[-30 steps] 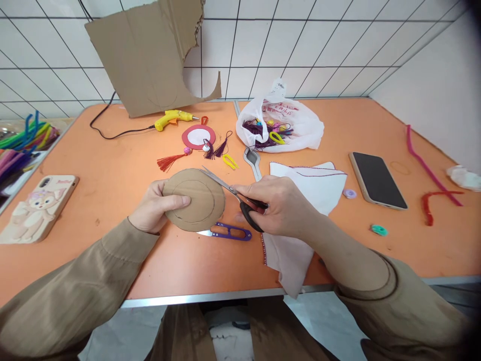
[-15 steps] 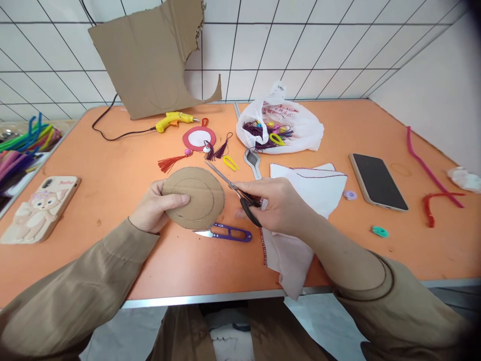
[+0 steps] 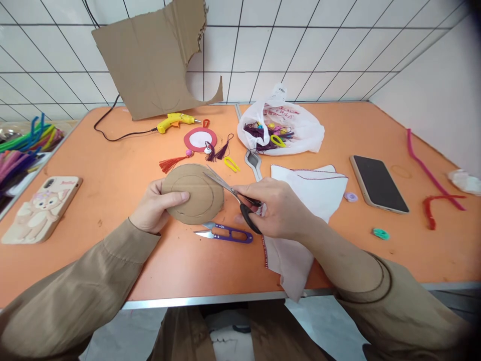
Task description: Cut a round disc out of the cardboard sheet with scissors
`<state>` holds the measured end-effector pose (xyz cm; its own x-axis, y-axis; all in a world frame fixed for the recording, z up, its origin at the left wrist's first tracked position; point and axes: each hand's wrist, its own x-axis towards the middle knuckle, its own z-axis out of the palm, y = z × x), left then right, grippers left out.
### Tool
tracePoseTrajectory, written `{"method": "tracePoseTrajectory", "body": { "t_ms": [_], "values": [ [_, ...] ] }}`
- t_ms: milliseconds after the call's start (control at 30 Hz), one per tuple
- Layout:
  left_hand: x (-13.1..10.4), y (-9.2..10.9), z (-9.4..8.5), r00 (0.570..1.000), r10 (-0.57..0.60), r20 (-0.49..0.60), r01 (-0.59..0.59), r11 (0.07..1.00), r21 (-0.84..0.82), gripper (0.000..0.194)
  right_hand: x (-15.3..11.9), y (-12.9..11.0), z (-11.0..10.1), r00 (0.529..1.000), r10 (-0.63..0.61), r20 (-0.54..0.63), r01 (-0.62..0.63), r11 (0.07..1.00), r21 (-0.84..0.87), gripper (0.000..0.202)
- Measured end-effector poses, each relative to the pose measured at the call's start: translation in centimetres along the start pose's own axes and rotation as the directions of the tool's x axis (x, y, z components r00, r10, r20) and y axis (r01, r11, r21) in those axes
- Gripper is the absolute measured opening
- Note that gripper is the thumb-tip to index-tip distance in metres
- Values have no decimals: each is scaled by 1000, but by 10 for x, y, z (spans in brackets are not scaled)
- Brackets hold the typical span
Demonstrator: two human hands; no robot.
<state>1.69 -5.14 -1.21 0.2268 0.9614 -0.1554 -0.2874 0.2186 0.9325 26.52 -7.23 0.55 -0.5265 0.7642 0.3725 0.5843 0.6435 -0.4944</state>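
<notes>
A round cardboard disc (image 3: 199, 200) with a smaller circle drawn on it is pinched in my left hand (image 3: 156, 206), thumb on top. My right hand (image 3: 280, 208) grips black-handled scissors (image 3: 236, 193), their slightly parted blades lying over the disc's upper right edge. Below the disc, purple thread snips (image 3: 229, 233) rest on the orange table. White cloth (image 3: 308, 188) with dark red stitched edges lies beside and partly under my right hand. Beyond the disc are a red-rimmed white circle (image 3: 200, 139), an orange tassel (image 3: 175, 163) and a yellow clip (image 3: 231, 164).
A large cardboard sheet (image 3: 150, 65) leans on the tiled wall behind a yellow glue gun (image 3: 176, 120). A white plastic bag (image 3: 304, 133) stands at the back. Phones lie at left (image 3: 43, 210) and right (image 3: 379, 183), with pipe cleaners (image 3: 428, 163) farther right.
The disc has tilted and risen slightly in my left hand. The scissor blades now overlap its upper right edge, and more of the purple snips shows.
</notes>
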Motion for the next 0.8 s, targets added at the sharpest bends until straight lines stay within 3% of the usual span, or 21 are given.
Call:
{"method": "tracePoseTrajectory", "body": {
  "t_ms": [800],
  "values": [
    [1,-1,1,999,-18,-27,18,1000,-11,29,-2,3,4,998,-17,-58,17,1000,10,13]
  ]
}}
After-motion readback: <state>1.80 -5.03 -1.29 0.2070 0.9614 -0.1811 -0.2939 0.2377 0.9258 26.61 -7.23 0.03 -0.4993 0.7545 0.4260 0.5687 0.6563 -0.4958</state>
